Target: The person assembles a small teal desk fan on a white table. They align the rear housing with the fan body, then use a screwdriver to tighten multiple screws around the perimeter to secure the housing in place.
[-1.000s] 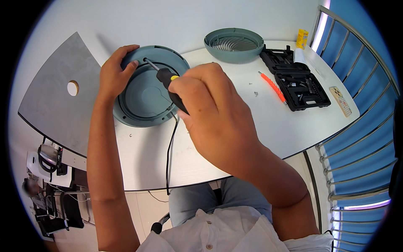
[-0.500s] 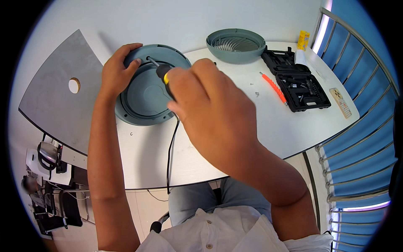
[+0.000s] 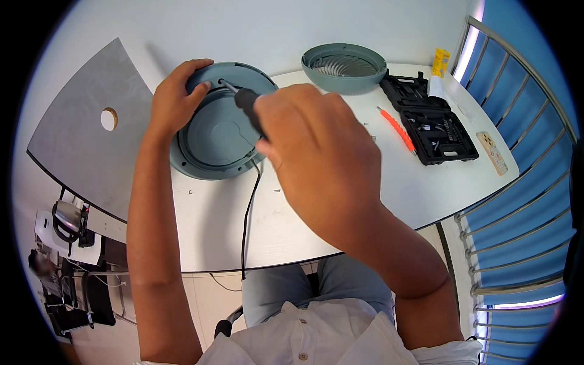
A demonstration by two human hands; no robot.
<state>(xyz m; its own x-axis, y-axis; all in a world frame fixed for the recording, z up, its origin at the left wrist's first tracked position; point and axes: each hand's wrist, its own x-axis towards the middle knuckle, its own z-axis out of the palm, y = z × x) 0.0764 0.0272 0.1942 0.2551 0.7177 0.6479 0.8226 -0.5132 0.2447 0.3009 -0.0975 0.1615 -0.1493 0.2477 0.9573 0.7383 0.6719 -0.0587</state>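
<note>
Since the earlier frame, the right hand [image 3: 325, 152] has rolled about the screwdriver [image 3: 248, 104], and I lose sight of its yellow band; the fingers curl closed on the handle, slanted so the tip meets a far rim hole [image 3: 221, 81]. The round grey-green housing [image 3: 213, 137] sits left on the white table [image 3: 426, 188]; the left hand [image 3: 177, 97], partly curled, clasps its rim, I judge to resist turning. The tool case [image 3: 433, 159] lies open at right, presumably for reach.
</note>
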